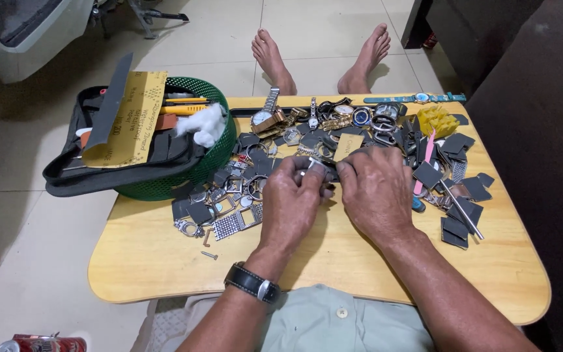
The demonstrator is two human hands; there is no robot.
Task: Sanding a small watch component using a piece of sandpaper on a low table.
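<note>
A small silvery watch part (314,167) is pinched between the fingertips of the left hand (292,199) and the right hand (376,192), just past the middle of the wooden lap table (164,261); both hands are closed on it, and most of it is hidden by the fingers, so its exact kind cannot be made out. A dark wristwatch (253,283) is worn on the left wrist. Beyond the hands, toward twelve o'clock, a heap of watches (307,117), cases and dark strap pieces (454,228) is spread out, its items too small and overlapped to be separated. A metal rod (464,212) is seen at three o'clock, lying beside a pink stick (426,160). At ten o'clock a green basket (219,153) is set on the table's corner, largely covered by a black pouch (99,176), a yellow sheet (128,117) and a white wad (203,125). Two bare feet (320,55) are seen past the far edge. A red can (43,343) is cut off by the bottom-left frame edge.
</note>
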